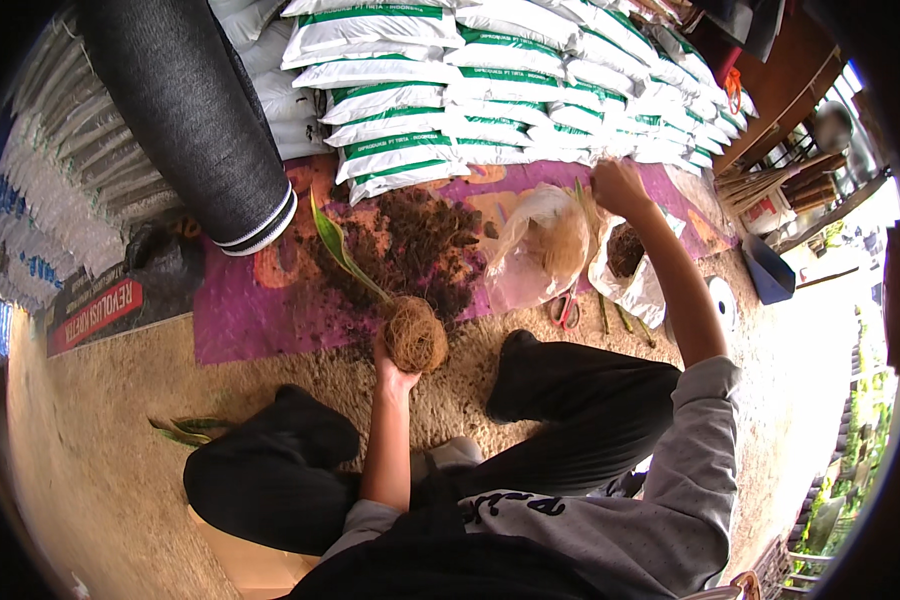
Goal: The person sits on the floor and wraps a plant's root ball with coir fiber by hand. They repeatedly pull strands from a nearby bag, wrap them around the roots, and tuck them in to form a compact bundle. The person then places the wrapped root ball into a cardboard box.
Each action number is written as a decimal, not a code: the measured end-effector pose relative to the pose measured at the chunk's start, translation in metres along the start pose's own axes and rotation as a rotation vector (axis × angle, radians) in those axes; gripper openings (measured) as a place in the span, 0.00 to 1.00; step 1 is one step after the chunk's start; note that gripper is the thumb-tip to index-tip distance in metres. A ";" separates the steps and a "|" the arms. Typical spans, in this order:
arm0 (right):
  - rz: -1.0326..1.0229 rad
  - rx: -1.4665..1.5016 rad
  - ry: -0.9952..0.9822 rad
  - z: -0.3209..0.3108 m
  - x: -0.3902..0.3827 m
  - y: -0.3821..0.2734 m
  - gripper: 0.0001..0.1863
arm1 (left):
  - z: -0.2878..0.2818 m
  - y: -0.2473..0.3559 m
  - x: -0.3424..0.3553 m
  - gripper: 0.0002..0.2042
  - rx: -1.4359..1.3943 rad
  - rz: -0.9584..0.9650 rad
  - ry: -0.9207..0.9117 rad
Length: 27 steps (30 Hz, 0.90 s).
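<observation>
My left hand (392, 368) holds a fibre-wrapped ball (418, 332) from below and beside it, with a long yellow-edged green leaf (340, 245) rising from it toward the upper left. My right hand (618, 185) reaches forward with curled fingers above a clear plastic bag of pale fibre (545, 245) and a white bag with dark material inside (630, 265). What those fingers hold is too small to make out. Dark loose soil (425, 230) is spread on a purple sheet (230, 325) beyond the ball. Red-handled scissors (567, 312) lie below the clear bag.
Stacked white-and-green sacks (390, 95) line the back; a black mesh roll (180, 120) leans at upper left. A blue dustpan (770, 275) is at right, cut green stalks (630, 325) near the sheet's edge. Loose leaves (185, 430) lie left of my bent knees.
</observation>
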State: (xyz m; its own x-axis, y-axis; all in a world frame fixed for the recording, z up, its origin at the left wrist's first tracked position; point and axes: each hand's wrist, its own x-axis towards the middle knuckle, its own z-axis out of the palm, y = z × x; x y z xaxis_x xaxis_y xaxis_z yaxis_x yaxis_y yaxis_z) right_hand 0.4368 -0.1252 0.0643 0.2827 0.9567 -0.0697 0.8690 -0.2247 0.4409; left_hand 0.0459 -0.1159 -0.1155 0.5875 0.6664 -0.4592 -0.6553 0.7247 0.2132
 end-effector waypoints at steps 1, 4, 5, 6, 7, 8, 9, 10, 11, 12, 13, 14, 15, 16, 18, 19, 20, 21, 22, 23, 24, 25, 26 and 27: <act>-0.007 -0.018 0.160 0.003 -0.002 0.008 0.06 | 0.002 -0.001 0.001 0.19 -0.001 -0.010 0.007; -0.019 -0.054 0.197 -0.001 0.005 0.009 0.06 | -0.003 -0.003 0.002 0.20 -0.011 0.004 0.020; 0.023 0.007 0.244 -0.009 0.007 0.009 0.06 | -0.005 -0.002 0.003 0.20 -0.016 0.016 0.022; -0.003 0.128 0.591 -0.020 -0.001 0.009 0.06 | -0.005 -0.003 0.004 0.20 -0.013 -0.002 0.034; -0.040 0.050 0.410 -0.014 -0.001 0.011 0.06 | -0.005 -0.003 0.006 0.21 -0.009 -0.019 0.045; -0.076 -0.029 0.229 -0.004 0.000 0.013 0.06 | -0.005 -0.003 0.007 0.21 -0.006 -0.037 0.057; -0.108 -0.101 0.053 -0.004 -0.001 0.009 0.06 | -0.004 -0.003 0.006 0.21 -0.007 -0.023 0.056; -0.092 -0.074 0.173 -0.005 -0.001 0.007 0.07 | -0.004 -0.004 0.005 0.21 -0.008 -0.009 0.054; -0.047 -0.010 0.246 -0.006 -0.003 0.005 0.07 | -0.004 -0.003 0.005 0.21 -0.010 0.004 0.052; -0.008 0.049 0.314 -0.007 -0.004 0.005 0.07 | -0.007 -0.002 0.004 0.20 -0.026 -0.022 0.002; 0.030 0.108 0.381 -0.008 -0.005 0.005 0.07 | -0.010 -0.003 0.005 0.21 -0.030 -0.028 0.001; 0.046 0.106 0.374 -0.009 -0.007 0.005 0.07 | -0.012 -0.004 0.008 0.21 -0.033 -0.033 -0.001; 0.066 0.108 0.371 -0.012 -0.007 0.005 0.07 | -0.010 -0.002 0.010 0.22 -0.030 -0.038 -0.005; 0.087 0.110 0.368 -0.015 -0.008 0.005 0.07 | -0.010 -0.001 0.009 0.22 -0.015 -0.022 -0.004; 0.085 0.154 0.513 -0.029 -0.017 0.006 0.07 | -0.011 -0.002 0.004 0.22 0.010 0.011 0.002; 0.078 0.130 0.438 -0.032 -0.017 0.009 0.06 | -0.014 -0.002 0.006 0.22 -0.003 0.007 -0.030; 0.070 0.107 0.363 -0.033 -0.017 0.013 0.05 | -0.018 -0.001 0.010 0.22 -0.016 0.003 -0.061; 0.071 0.081 0.286 -0.035 -0.020 0.017 0.05 | -0.017 -0.001 0.012 0.22 -0.025 -0.008 -0.096; 0.084 0.113 0.396 -0.041 -0.025 0.020 0.04 | -0.017 -0.001 0.011 0.22 -0.022 -0.013 -0.081; 0.046 0.106 0.346 -0.037 -0.027 0.023 0.04 | -0.017 -0.002 0.010 0.22 -0.018 -0.017 -0.066; 0.010 0.097 0.295 -0.034 -0.030 0.027 0.04 | -0.016 -0.003 0.009 0.22 -0.014 -0.025 -0.053; -0.025 0.089 0.243 -0.031 -0.033 0.031 0.04 | -0.017 -0.005 0.011 0.22 -0.012 -0.032 -0.043; -0.031 0.100 0.274 -0.027 -0.034 0.032 0.04 | -0.018 -0.007 0.012 0.22 -0.011 -0.040 -0.034; -0.003 0.119 0.398 -0.032 -0.034 0.029 0.04 | -0.016 -0.007 0.013 0.22 -0.012 -0.037 -0.023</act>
State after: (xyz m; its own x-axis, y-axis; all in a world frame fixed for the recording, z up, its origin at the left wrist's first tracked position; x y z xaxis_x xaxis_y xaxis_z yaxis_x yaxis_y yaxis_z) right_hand 0.4392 -0.1578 0.1081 0.1214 0.9489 0.2914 0.9172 -0.2195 0.3326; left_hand 0.0507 -0.1153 -0.1368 0.6222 0.6428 -0.4469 -0.6384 0.7470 0.1855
